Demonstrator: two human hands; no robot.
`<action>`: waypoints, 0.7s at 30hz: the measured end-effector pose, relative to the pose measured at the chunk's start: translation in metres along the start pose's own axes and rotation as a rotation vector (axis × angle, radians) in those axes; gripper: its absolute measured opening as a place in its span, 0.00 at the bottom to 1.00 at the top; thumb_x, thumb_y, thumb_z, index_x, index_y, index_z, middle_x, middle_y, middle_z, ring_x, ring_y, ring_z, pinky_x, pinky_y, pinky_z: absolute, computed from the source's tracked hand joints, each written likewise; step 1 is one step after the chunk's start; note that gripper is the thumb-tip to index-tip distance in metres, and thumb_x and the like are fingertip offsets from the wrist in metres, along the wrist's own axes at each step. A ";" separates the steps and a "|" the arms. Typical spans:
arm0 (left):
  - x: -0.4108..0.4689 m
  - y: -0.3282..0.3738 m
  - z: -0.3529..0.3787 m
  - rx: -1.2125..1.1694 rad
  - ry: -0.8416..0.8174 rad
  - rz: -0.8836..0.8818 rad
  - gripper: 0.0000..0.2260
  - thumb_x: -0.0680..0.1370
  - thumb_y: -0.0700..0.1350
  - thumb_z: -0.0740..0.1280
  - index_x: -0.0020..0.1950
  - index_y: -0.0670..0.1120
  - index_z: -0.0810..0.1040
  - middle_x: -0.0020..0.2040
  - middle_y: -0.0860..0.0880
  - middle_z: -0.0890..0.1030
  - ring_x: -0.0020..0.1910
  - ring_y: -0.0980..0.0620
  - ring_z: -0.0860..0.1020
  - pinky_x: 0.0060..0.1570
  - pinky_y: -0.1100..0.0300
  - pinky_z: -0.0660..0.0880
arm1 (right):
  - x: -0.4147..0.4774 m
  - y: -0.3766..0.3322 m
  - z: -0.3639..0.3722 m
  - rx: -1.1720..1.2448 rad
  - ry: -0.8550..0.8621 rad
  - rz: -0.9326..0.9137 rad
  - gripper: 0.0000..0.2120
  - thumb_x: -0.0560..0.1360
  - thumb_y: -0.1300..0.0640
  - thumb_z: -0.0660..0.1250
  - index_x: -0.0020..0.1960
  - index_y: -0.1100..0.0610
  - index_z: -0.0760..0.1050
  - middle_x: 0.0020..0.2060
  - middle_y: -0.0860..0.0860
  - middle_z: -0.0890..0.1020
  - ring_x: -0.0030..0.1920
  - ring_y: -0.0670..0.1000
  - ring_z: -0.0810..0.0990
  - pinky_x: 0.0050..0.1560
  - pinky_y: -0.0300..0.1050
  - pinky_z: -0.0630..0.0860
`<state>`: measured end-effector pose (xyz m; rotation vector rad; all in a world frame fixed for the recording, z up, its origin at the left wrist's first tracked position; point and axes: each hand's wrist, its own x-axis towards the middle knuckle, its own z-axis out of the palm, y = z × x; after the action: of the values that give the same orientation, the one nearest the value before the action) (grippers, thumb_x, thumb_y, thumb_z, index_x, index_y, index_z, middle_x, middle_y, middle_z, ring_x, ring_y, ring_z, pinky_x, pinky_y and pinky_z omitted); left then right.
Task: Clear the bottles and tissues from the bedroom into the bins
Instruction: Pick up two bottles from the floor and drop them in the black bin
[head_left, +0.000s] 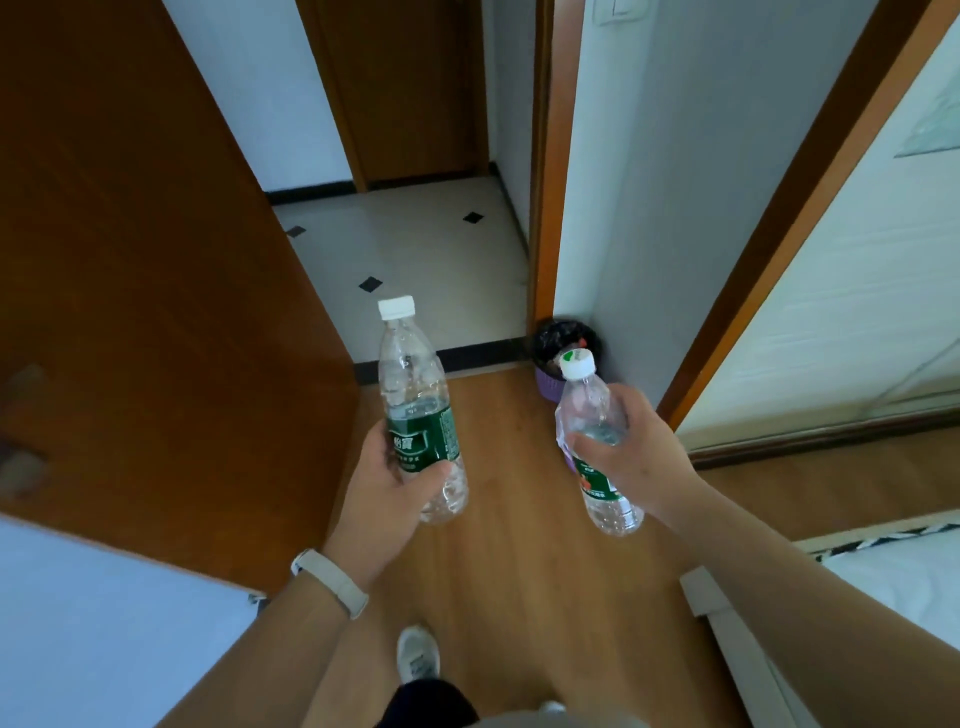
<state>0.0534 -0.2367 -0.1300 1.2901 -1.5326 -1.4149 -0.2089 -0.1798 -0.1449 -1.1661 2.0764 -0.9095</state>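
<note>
Head view, looking down past both forearms at a bedroom doorway. Underfoot is a wood-grain laminate floor (519, 545); past a dark threshold strip lie pale glossy tiles (415, 249) with small black diamond insets. A brown wooden door (156, 260) stands open on the left, white walls rise ahead, and a pale panel in a brown frame (857, 286) fills the right.

My left hand (400, 483) has its fingers curled round the dark green label of a clear plastic bottle (415, 395), which is upright with a slight tilt. My right hand (639, 462) grips a second clear bottle (592, 410) at mid-body, thumb across its front. Both bottles are ribbed, white-capped and held above the laminate. The bin (550, 338), a purple lattice basket with a crumpled black liner, stands on the floor in the corner by the door frame.

The second bottle's cap covers part of the bin, and its contents are too dark to make out. The door handle (21, 431) is only a blur at the left edge. A white bed corner (909, 582) is cut off at lower right. A pale band (332, 582) circles my left wrist, and one grey shoe (418, 654) shows below.
</note>
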 end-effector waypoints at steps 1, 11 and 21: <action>0.013 -0.002 -0.003 -0.004 -0.006 -0.006 0.29 0.71 0.42 0.75 0.69 0.53 0.69 0.59 0.56 0.80 0.56 0.59 0.80 0.54 0.59 0.76 | 0.010 -0.002 0.004 -0.001 0.014 0.017 0.30 0.69 0.43 0.74 0.65 0.43 0.64 0.51 0.42 0.76 0.51 0.48 0.78 0.52 0.48 0.79; 0.192 -0.016 -0.060 -0.015 -0.210 0.010 0.24 0.73 0.35 0.72 0.63 0.54 0.72 0.56 0.53 0.81 0.52 0.58 0.81 0.47 0.61 0.78 | 0.129 -0.064 0.053 -0.057 0.205 0.155 0.27 0.69 0.44 0.75 0.62 0.47 0.67 0.49 0.44 0.77 0.45 0.44 0.77 0.38 0.37 0.71; 0.342 -0.005 -0.100 -0.006 -0.353 0.007 0.28 0.73 0.37 0.73 0.68 0.53 0.68 0.56 0.56 0.81 0.54 0.57 0.81 0.55 0.52 0.78 | 0.212 -0.117 0.078 -0.109 0.340 0.239 0.30 0.69 0.42 0.74 0.66 0.48 0.67 0.51 0.45 0.78 0.49 0.49 0.78 0.49 0.50 0.78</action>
<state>0.0513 -0.5908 -0.1645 1.0693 -1.7538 -1.7090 -0.1878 -0.4329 -0.1324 -0.8334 2.5018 -0.9389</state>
